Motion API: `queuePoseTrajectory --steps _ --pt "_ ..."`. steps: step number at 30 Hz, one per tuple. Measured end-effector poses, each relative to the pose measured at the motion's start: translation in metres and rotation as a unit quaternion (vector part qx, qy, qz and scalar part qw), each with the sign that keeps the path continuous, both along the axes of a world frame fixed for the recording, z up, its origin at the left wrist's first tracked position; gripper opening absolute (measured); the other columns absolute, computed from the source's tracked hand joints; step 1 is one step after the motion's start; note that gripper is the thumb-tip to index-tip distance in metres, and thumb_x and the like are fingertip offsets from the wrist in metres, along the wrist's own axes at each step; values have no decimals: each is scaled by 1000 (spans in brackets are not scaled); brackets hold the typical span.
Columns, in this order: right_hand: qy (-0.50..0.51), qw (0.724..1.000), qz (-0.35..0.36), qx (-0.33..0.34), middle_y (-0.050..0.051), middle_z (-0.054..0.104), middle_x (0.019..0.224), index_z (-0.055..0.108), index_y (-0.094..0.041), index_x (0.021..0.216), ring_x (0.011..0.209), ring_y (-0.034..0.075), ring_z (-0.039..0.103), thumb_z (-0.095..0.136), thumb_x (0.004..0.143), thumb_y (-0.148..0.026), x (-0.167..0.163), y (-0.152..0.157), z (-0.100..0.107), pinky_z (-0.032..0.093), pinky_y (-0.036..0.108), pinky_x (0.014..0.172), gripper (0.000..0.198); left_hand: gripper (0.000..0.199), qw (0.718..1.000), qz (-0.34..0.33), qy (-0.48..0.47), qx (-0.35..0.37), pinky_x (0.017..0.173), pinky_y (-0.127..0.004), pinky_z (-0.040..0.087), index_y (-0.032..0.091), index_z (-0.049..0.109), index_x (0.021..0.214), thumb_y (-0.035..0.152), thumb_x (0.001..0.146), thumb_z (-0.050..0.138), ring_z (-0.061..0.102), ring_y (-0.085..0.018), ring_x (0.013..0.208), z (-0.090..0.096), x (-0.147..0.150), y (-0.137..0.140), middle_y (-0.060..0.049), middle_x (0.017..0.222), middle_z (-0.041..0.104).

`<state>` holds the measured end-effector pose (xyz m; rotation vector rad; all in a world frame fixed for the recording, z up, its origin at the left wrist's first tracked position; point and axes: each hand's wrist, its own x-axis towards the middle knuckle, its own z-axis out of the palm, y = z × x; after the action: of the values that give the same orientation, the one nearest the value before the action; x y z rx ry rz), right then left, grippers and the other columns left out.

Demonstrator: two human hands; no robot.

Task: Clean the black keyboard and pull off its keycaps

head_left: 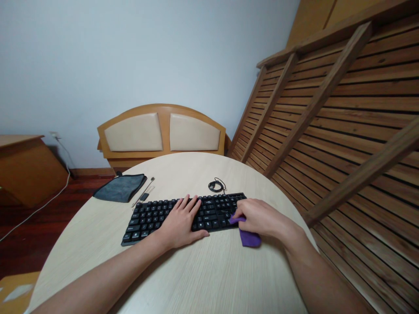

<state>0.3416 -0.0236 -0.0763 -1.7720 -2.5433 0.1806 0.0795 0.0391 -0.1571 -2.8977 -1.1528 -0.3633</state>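
Observation:
A black keyboard (149, 218) lies across the round table (209, 270). My left hand (181, 221) rests flat on its middle keys, fingers spread. At the keyboard's right end, my right hand (257, 214) is closed round a purple cloth (249, 239). Part of the cloth is pressed against the keys there, and a loose end hangs over the keyboard's front edge onto the tabletop. The keyboard's coiled black cable (216, 186) sits behind it.
A grey-blue cloth pouch (121, 188) with black edging lies at the table's back left. Beside it are a thin stick-like tool (143, 192) and a small dark tag (144, 196). A wooden headboard (166, 131) stands behind, and a slatted wooden frame (327, 113) leans on the right.

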Motion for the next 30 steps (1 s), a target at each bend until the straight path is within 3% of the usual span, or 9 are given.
queuePoseTrajectory --steps 3,7,11,13,15,19,24,30 --pt "24 999 22 9 2 74 90 78 -30 98 84 20 65 58 76 -17 -1 5 -4 41 26 70 32 102 1000 -2 -2 0 116 -54 24 15 31 152 85 79 37 19 -40 146 0 0 0 -15 157 29" --pt "47 997 45 -41 1 75 83 79 -27 87 76 18 65 60 75 -16 -2 5 -8 40 25 66 25 102 1000 0 4 0 116 -54 25 14 32 152 85 79 38 21 -40 145 2 0 -1 -16 157 28" --pt "97 990 68 -75 0 75 87 79 -27 94 78 17 65 64 74 -16 6 5 -9 43 24 69 28 103 1000 2 8 -2 116 -53 24 12 33 151 85 79 39 22 -40 145 3 0 -1 -17 157 29" --pt "125 990 62 -37 1 73 92 78 -27 101 82 16 65 61 78 -15 8 10 -10 44 24 74 31 101 1000 -1 2 2 116 -53 24 14 32 152 85 79 38 21 -40 145 1 0 -1 -16 157 29" --pt "143 988 31 45 2 71 97 75 -26 108 88 17 64 57 84 -16 6 17 -14 45 26 79 31 100 1000 -4 -2 6 116 -53 24 16 31 152 84 80 37 22 -39 145 0 0 -1 -15 157 29" --pt "133 979 0 156 6 65 108 69 -24 117 102 19 59 50 91 -12 -5 33 -33 46 31 89 35 98 1000 -2 -2 9 116 -53 24 16 32 152 83 80 38 23 -39 145 -2 -1 -1 -14 158 29" --pt "88 985 70 133 8 63 113 69 -22 117 108 20 56 50 91 -8 -12 40 -49 45 32 93 34 99 1000 -2 -1 6 116 -53 24 14 33 151 83 80 39 24 -40 144 0 0 -1 -15 158 29" --pt "73 991 66 87 8 65 106 69 -20 115 98 20 60 49 89 -6 -5 35 -38 46 31 87 36 102 1000 2 20 1 117 -53 24 11 33 151 84 80 37 24 -40 144 4 1 -3 -16 158 28"
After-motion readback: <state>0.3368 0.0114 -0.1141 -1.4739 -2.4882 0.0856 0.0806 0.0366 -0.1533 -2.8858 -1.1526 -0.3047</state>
